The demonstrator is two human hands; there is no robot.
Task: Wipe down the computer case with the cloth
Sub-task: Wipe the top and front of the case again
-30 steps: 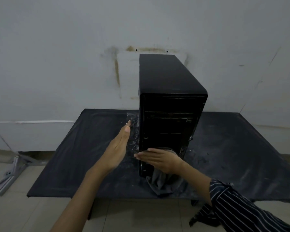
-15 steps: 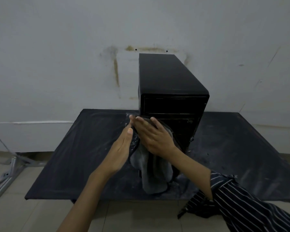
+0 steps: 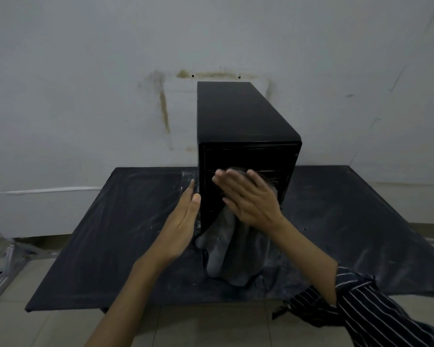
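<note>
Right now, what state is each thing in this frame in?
Computer case: upright on the table, front facing the camera.
Cloth: pressed to the front panel, lower part hanging.
Right hand: flat on the cloth.
Left hand: open, against the case's left side.
Table: dusty, smeared.

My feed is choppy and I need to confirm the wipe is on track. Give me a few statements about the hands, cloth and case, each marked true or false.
1. The right hand presses the grey cloth flat against the front panel of the computer case. True.
2. The left hand holds the cloth. False: it rests open-palmed against the case's left side, with no cloth in it.
3. The case lies on its side. False: it stands upright on the black table.
4. Part of the cloth hangs down below the right hand. True.
5. The cloth is on the top of the case. False: the top is bare, the cloth is on the front.
</note>
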